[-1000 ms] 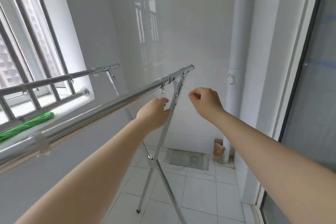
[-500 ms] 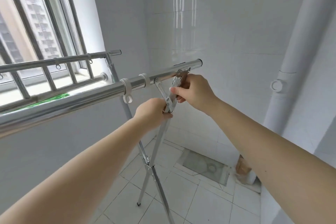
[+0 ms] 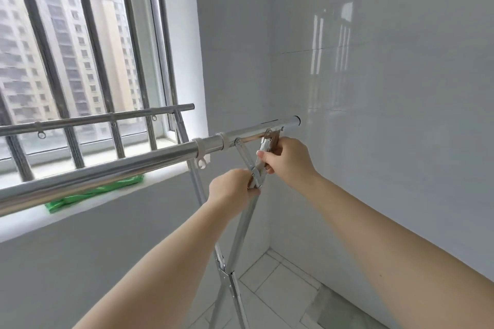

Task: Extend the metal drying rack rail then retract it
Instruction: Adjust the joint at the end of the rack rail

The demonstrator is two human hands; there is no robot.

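1. Clearly, the rail (image 3: 112, 171) is polished steel tube: stiff, hard and slick, so a bare palm is judged likely to slide on it unless it is wrapped fully.
2. It is seen running from the lower left up to its capped end (image 3: 295, 121) near the tiled wall (image 3: 387, 115), with a thinner inner tube (image 3: 251, 131) emerging past two white collars (image 3: 201, 151).
3. A second rail (image 3: 101, 119) lies behind it, nearer the window (image 3: 80, 48); a green cloth (image 3: 93, 195) rests on the sill.
4. The right hand (image 3: 287, 159) is closed around the hinged bracket (image 3: 270, 143) under the rail's end, thumb on its face; this grip is firm, fingers curled.
5. The left hand (image 3: 231, 188) is pinched shut on the brace joint (image 3: 255, 177) where the diagonal strut meets the leg (image 3: 240, 232).
6. The bracket is thin stamped metal with edges and a pivot; pinching of skin is judged a risk there.
7. For extension, hold is best taken on the inner tube near its end, with the outer tube steadied; the collars are probably plastic and should not be pulled on.
8. The frame looks light and stands on crossed legs on smooth floor tiles (image 3: 278, 286), so it is expected to skid or rock if pulled hard from one end.
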